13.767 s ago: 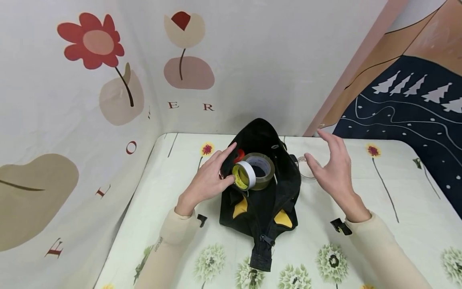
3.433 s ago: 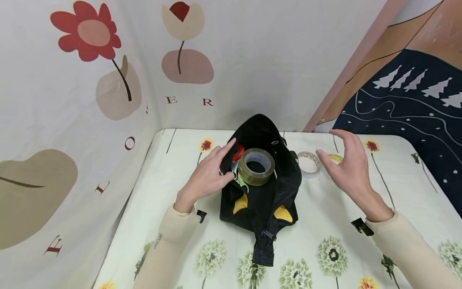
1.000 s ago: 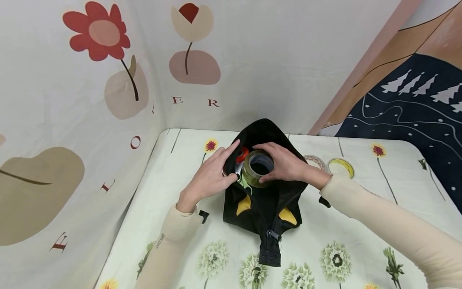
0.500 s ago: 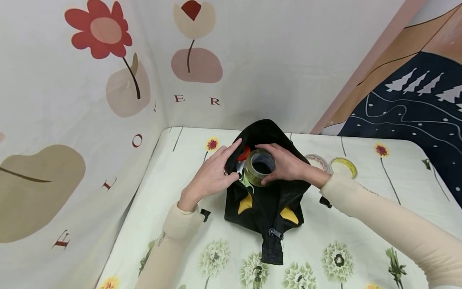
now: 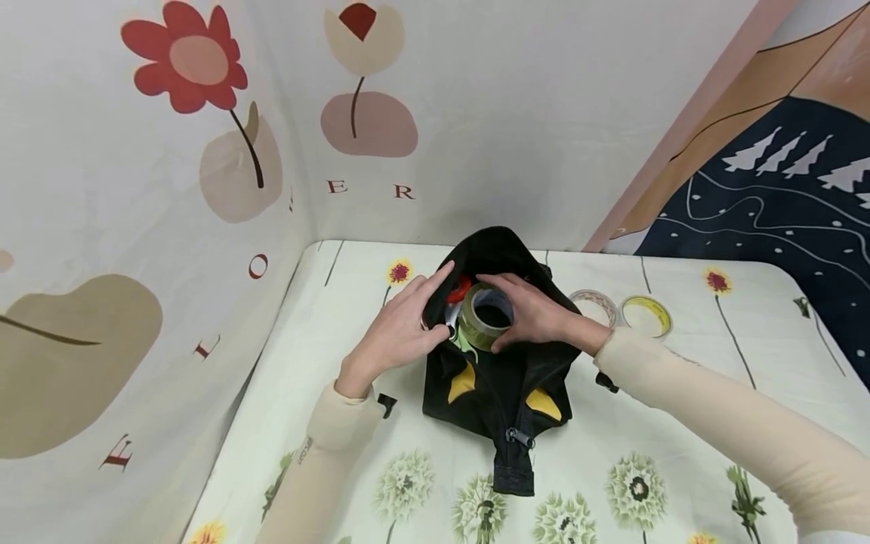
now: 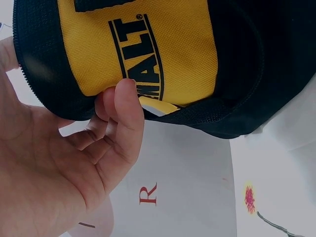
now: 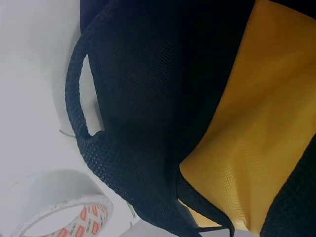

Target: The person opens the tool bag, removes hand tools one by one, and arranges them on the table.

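Observation:
A black tool bag [image 5: 499, 404] with yellow panels stands on the table with its top spread wide. My left hand [image 5: 394, 332] pinches the bag's left edge; the left wrist view has the thumb and fingers at the yellow panel [image 6: 143, 54]. Inside the bag, my right hand [image 5: 537, 313] grips a roll of brownish clear packing tape [image 5: 473, 326], thumb in front and fingers behind. Left of that roll lie a red item [image 5: 459, 289] and a pale green item [image 5: 465, 345], both partly hidden. The right wrist view has the bag's side [image 7: 143, 98] but not the hand.
Right of the bag, a clear tape roll [image 5: 613, 304] and a roll with a yellow core [image 5: 659, 310] lie side by side on the flowered tablecloth [image 5: 686, 363]. A zip pull [image 5: 519, 437] hangs at the bag's front. A printed curtain [image 5: 489, 121] rises behind the table.
The yellow-cored roll, earlier in the bag, lies on the table at right. My right hand has moved left into the bag and taken hold of the packing tape. The left hand stays put.

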Motion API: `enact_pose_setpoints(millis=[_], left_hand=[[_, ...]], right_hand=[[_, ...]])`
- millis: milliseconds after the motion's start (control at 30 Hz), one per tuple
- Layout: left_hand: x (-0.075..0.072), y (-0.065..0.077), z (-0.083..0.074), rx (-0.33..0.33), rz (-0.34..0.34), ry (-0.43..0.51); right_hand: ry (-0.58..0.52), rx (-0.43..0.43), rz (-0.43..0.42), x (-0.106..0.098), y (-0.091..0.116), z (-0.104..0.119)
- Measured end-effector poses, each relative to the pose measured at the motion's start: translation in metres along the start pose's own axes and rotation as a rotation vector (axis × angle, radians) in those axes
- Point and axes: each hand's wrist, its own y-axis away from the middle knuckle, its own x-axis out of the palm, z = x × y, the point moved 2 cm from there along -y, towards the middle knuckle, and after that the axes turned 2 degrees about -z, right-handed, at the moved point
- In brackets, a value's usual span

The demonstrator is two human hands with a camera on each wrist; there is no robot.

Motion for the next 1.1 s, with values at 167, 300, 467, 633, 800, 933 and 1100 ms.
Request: enact_pose_setpoints(millis=[167,300,467,633,800,933,1100], left_hand=[[0.001,0.001,0.0,0.0,0.0,-0.003],[0.002,0.001,0.0,-0.001,-0.002,-0.006],[0.003,0.001,0.0,-0.009,0.007,0.0],[0.003,0.001,0.0,-0.008,0.007,0.005],[0.003,0.001,0.001,-0.007,0.008,0.009],[0.003,0.001,0.002,0.001,0.009,0.011],[0.002,0.0,0.001,0.009,0.007,-0.001]], right_hand=[[0.014,0.004,-0.028,0.002,0.001,0.001],[0.01,-0.007,-0.066,0.003,0.002,0.003],[0.013,-0.003,-0.106,-0.001,0.006,0.01],[0.014,0.0,-0.14,-0.009,0.011,0.021],[0.02,-0.026,-0.169,-0.012,0.019,0.031],[0.019,-0.057,-0.192,-0.015,0.028,0.042],[0.008,-0.075,-0.222,-0.026,0.038,0.055]])
